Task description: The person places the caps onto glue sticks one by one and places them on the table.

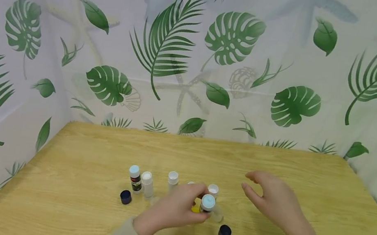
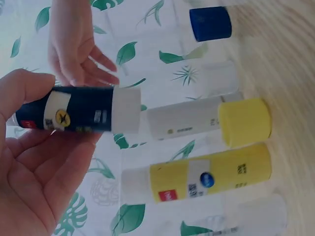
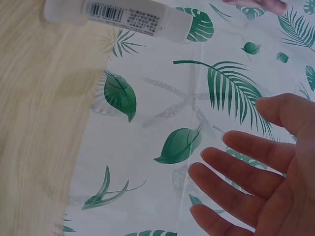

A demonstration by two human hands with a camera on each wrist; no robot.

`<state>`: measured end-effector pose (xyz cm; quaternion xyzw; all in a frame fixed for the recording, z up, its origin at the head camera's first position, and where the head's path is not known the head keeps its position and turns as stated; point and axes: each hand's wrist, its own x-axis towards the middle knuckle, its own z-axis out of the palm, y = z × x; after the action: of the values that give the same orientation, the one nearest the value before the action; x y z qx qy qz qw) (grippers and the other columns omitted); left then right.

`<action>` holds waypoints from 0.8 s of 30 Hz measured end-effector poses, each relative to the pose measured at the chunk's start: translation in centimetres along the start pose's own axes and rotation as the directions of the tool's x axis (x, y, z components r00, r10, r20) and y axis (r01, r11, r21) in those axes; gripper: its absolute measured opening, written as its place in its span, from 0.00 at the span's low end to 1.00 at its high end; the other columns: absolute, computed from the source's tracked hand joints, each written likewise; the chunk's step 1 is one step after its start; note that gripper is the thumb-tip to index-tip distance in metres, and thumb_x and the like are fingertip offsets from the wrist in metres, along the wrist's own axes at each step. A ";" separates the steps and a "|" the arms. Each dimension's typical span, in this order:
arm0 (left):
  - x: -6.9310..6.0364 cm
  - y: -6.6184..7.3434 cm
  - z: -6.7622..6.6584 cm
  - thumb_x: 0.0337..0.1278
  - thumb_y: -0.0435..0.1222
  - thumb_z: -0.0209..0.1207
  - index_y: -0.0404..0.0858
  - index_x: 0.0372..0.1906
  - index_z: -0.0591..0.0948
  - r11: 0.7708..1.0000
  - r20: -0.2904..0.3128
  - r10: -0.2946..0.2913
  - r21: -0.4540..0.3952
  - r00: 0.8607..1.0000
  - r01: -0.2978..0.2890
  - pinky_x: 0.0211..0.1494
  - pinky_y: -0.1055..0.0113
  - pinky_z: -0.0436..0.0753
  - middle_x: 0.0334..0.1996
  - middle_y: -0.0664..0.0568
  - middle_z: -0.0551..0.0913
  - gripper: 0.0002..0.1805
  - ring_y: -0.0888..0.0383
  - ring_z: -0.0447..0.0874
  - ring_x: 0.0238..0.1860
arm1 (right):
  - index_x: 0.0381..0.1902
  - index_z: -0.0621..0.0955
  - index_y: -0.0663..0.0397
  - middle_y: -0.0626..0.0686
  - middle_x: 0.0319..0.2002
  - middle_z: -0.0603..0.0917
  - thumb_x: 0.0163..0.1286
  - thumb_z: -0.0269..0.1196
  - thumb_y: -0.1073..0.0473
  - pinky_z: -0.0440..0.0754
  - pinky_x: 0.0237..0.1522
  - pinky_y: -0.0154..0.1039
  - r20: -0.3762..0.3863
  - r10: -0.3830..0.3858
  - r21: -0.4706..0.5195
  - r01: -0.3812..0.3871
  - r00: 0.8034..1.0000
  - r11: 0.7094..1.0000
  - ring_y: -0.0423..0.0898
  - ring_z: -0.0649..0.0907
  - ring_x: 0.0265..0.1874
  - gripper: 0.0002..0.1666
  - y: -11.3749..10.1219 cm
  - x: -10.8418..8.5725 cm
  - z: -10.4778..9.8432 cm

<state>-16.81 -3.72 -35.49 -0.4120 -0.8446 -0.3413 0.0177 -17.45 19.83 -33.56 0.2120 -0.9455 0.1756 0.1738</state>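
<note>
My left hand (image 1: 177,205) grips a navy glue stick (image 2: 81,109), its uncapped pale end up in the head view. Beneath that hand, partly hidden in the head view, stand a yellow glue stick (image 2: 211,178) and a yellow cap (image 2: 246,123). A white glue stick (image 2: 179,118) is close by, with a clear cap (image 1: 218,213) beside it. Right of the held stick lies a dark blue cap (image 1: 225,233). My right hand (image 1: 279,203) hovers over the table's right side, fingers loosely spread and holding nothing.
To the left stand another dark glue stick (image 1: 135,180) and a white one (image 1: 148,185), with a second dark cap (image 1: 125,197) in front. A further white stick (image 1: 173,178) stands behind my left hand. Leaf-patterned cloth (image 1: 181,49) hangs behind the wooden table (image 1: 94,143).
</note>
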 end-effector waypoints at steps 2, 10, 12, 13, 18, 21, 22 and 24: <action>-0.4 0.1 -0.5 0.48 0.31 0.60 0.40 0.33 0.71 1.000 -0.030 -0.007 -0.017 1.000 0.007 0.32 0.77 0.72 0.31 0.56 0.78 0.09 0.68 0.73 0.29 | 0.40 0.80 0.61 0.57 0.38 0.81 0.60 0.60 0.54 0.77 0.32 0.47 0.003 -0.001 -0.001 0.001 1.000 1.000 0.51 0.80 0.35 0.17 -0.2 -0.1 0.0; -1.7 0.2 -2.6 0.48 0.31 0.59 0.39 0.34 0.68 0.999 -0.169 -0.030 0.019 0.985 0.034 0.30 0.73 0.69 0.28 0.58 0.74 0.10 0.62 0.67 0.26 | 0.40 0.80 0.60 0.55 0.38 0.81 0.59 0.61 0.54 0.77 0.32 0.45 0.013 -0.018 0.017 0.018 1.000 1.000 0.49 0.80 0.34 0.16 -0.6 0.0 0.3; -1.8 0.3 -3.0 0.48 0.32 0.59 0.40 0.36 0.70 0.997 -0.201 -0.041 0.053 0.979 0.053 0.29 0.73 0.70 0.29 0.58 0.75 0.11 0.62 0.68 0.26 | 0.40 0.80 0.60 0.55 0.38 0.81 0.59 0.61 0.55 0.77 0.32 0.44 0.016 -0.020 0.023 0.019 1.000 1.000 0.48 0.80 0.34 0.16 -0.6 -0.1 0.3; -1.8 0.2 -3.1 0.48 0.32 0.60 0.39 0.37 0.71 0.996 -0.216 -0.042 0.066 0.975 0.057 0.29 0.73 0.71 0.30 0.58 0.76 0.11 0.63 0.70 0.26 | 0.40 0.80 0.60 0.54 0.38 0.81 0.59 0.61 0.54 0.77 0.33 0.44 0.020 -0.018 0.025 0.018 1.000 1.000 0.48 0.80 0.34 0.16 -0.6 -0.1 0.3; -1.7 -0.1 -3.6 0.45 0.33 0.63 0.37 0.40 0.76 0.987 -0.322 0.027 0.160 0.946 0.027 0.26 0.74 0.71 0.31 0.56 0.78 0.14 0.67 0.70 0.26 | 0.41 0.80 0.60 0.54 0.38 0.81 0.58 0.62 0.55 0.77 0.33 0.44 0.027 -0.025 0.025 0.024 0.999 0.999 0.48 0.80 0.34 0.16 -0.6 -0.3 0.3; -1.5 -0.2 -3.7 0.43 0.34 0.65 0.37 0.40 0.78 0.981 -0.372 0.070 0.196 0.926 0.004 0.27 0.73 0.72 0.32 0.55 0.78 0.15 0.67 0.70 0.28 | 0.40 0.80 0.59 0.54 0.37 0.81 0.57 0.63 0.55 0.78 0.33 0.43 0.035 -0.027 0.022 0.026 0.999 0.999 0.48 0.80 0.34 0.16 -0.6 -0.3 0.3; -1.4 -0.2 -3.8 0.43 0.34 0.65 0.37 0.40 0.78 0.980 -0.381 0.076 0.197 0.921 0.001 0.28 0.73 0.73 0.33 0.55 0.78 0.15 0.67 0.70 0.29 | 0.40 0.80 0.59 0.54 0.37 0.81 0.57 0.63 0.55 0.78 0.33 0.43 0.038 -0.030 0.019 0.029 0.999 0.999 0.47 0.80 0.34 0.16 -0.6 -0.3 0.3; -1.3 -0.2 -3.8 0.43 0.35 0.65 0.37 0.41 0.79 0.982 -0.394 0.075 0.188 0.916 0.001 0.30 0.72 0.74 0.33 0.55 0.79 0.15 0.66 0.72 0.31 | 0.39 0.80 0.59 0.53 0.36 0.81 0.56 0.64 0.55 0.78 0.33 0.42 0.045 -0.036 0.011 0.036 0.998 0.999 0.47 0.80 0.33 0.15 -0.5 -0.4 0.3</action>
<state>-17.06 -6.94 -33.04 -0.3463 -0.8433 -0.3380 0.2341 -16.96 19.41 -33.85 0.2339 -0.9443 0.1726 0.1546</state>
